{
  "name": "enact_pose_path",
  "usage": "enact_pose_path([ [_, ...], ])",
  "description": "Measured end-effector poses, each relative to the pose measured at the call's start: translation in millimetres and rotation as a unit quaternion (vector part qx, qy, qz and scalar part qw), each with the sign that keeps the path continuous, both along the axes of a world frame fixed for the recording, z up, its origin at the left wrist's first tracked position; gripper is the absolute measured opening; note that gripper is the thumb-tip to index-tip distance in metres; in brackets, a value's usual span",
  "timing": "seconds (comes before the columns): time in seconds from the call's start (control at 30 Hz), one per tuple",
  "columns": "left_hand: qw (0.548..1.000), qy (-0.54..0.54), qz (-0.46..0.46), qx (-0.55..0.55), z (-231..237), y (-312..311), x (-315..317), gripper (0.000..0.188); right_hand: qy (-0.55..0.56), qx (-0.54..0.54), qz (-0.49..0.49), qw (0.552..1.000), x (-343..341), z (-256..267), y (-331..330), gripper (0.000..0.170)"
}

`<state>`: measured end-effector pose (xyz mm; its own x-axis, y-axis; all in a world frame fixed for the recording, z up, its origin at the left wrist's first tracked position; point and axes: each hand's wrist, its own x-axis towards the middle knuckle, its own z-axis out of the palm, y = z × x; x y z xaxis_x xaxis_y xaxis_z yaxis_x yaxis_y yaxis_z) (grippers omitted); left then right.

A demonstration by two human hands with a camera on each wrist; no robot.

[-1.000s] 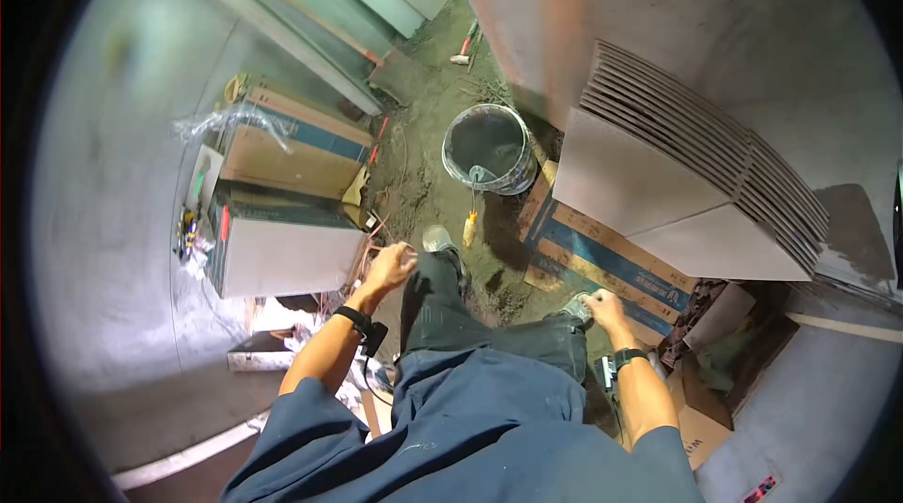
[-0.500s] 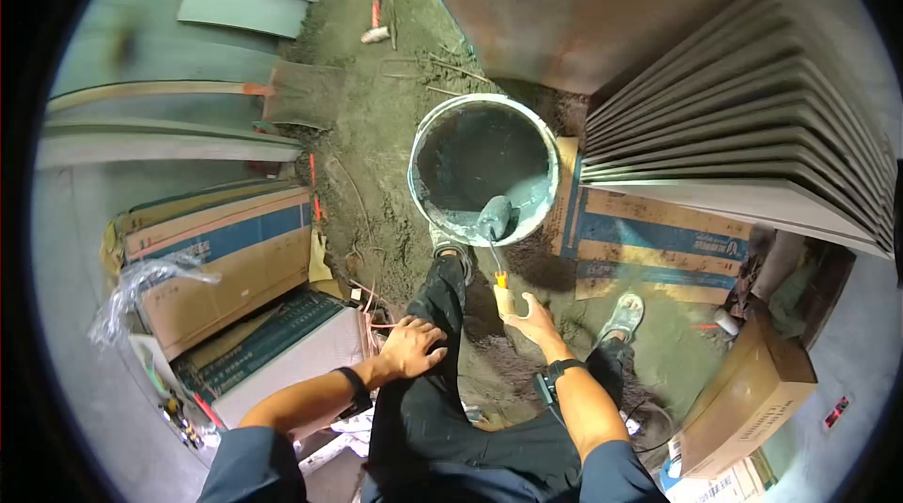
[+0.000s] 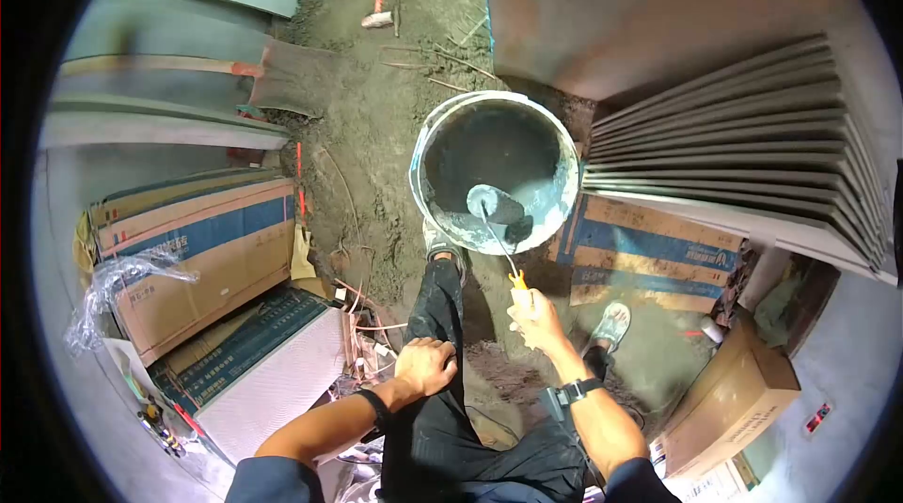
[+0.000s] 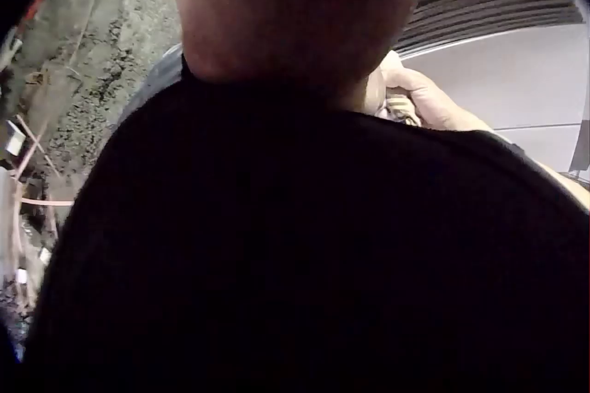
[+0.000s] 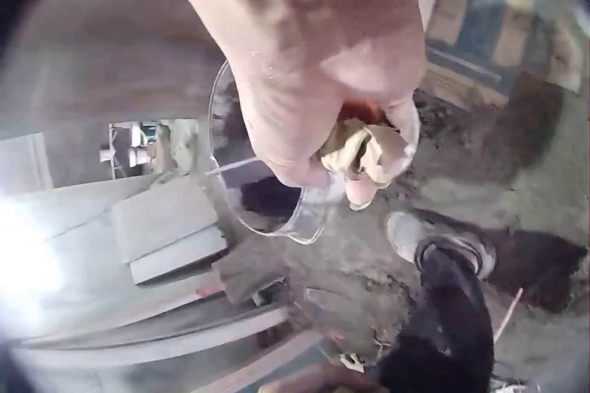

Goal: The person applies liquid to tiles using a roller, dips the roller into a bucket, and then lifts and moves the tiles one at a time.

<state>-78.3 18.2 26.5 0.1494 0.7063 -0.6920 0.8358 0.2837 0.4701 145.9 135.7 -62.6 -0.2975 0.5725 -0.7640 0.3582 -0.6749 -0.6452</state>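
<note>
My right hand (image 3: 538,320) grips the handle of a paint roller (image 3: 495,204), its fingers wrapped round it. A bit of yellow (image 3: 517,279) shows ahead of the fist, and in the right wrist view a crumpled tan wrapping (image 5: 361,153) covers the handle's end. The roller's head, coated in grey, sits inside a large white bucket (image 3: 425,141) that holds dark grey liquid. Across the left knee rests my left hand (image 3: 426,367), fingers laid over the trouser leg and holding nothing. In the left wrist view the forearm and a dark shape hide most of the scene.
To the right of the bucket leans a stack of large tiles (image 3: 724,141), with flattened cardboard (image 3: 649,249) below. Tile boxes (image 3: 207,254) stand at the left. A hammer (image 3: 379,5) lies on the dirty floor beyond, and a brown carton (image 3: 734,400) stands at the lower right.
The right hand has moved from beside the right knee to the roller's handle and closed round it. The roller has shifted within the bucket. The left hand has settled on the knee.
</note>
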Motion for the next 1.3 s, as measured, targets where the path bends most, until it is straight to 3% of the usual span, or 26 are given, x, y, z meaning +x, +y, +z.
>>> enact_pose_path([
  [0.1,1.0,-0.005,0.007,-0.009,-1.6,-4.2,6.4,0.027,-0.102,-0.066,0.113,0.986,-6.4,52.3,55.6,0.029],
  [0.17,1.0,-0.005,0.02,-0.004,-3.5,-7.9,8.9,0.028,-0.146,0.097,0.211,0.962,-9.9,70.9,81.2,0.038],
  [0.2,1.0,-0.005,0.023,-0.006,-3.3,-6.8,7.7,0.028,-0.151,0.22,0.314,0.911,-11.8,58.7,90.1,0.045],
  [0.23,1.0,-0.006,0.026,-0.009,-2.3,-5.1,6.9,0.028,-0.194,0.162,0.283,0.925,-28.2,88.1,108.9,0.042],
  [0.3,0.999,-0.009,0.039,-0.001,-1.0,-2.2,2.8,0.027,-0.239,0.179,0.348,0.889,-50.0,67.3,128.8,0.041],
  [0.37,0.997,-0.014,0.07,0.01,-0.1,-1.9,-4.5,0.026,-0.247,0.201,0.381,0.868,-55.1,14.1,139.0,0.041],
  [0.4,0.997,-0.009,0.075,0.008,6.0,4.8,-9.9,0.026,-0.237,0.01,0.353,0.905,-75.0,26.3,161.3,0.041],
  [0.47,0.996,-0.011,0.091,0.017,9.4,8.8,-23.1,0.025,-0.261,0.033,0.356,0.897,-91.0,18.1,169.0,0.036],
  [0.53,0.993,-0.012,0.119,0.024,11.6,12.1,-36.6,0.023,-0.323,0.017,0.403,0.856,-100.5,-34.7,169.8,0.032],
  [0.77,0.983,-0.049,0.171,0.048,8.2,19.8,-74.9,0.019,-0.4,-0.035,0.473,0.784,-143.0,-71.0,183.0,0.036],
  [0.97,0.973,-0.057,0.213,0.071,0.3,17.7,-81.0,0.017,-0.399,0.078,0.466,0.786,-163.3,-89.9,182.3,0.034],
  [1.07,0.974,-0.057,0.206,0.071,3.6,23.3,-74.5,0.017,-0.381,0.135,0.423,0.811,-161.6,-71.0,175.0,0.035],
  [1.3,0.979,-0.036,0.194,0.058,11.0,35.4,-61.2,0.02,-0.376,0.106,0.449,0.803,-142.1,-21.4,173.9,0.036],
])
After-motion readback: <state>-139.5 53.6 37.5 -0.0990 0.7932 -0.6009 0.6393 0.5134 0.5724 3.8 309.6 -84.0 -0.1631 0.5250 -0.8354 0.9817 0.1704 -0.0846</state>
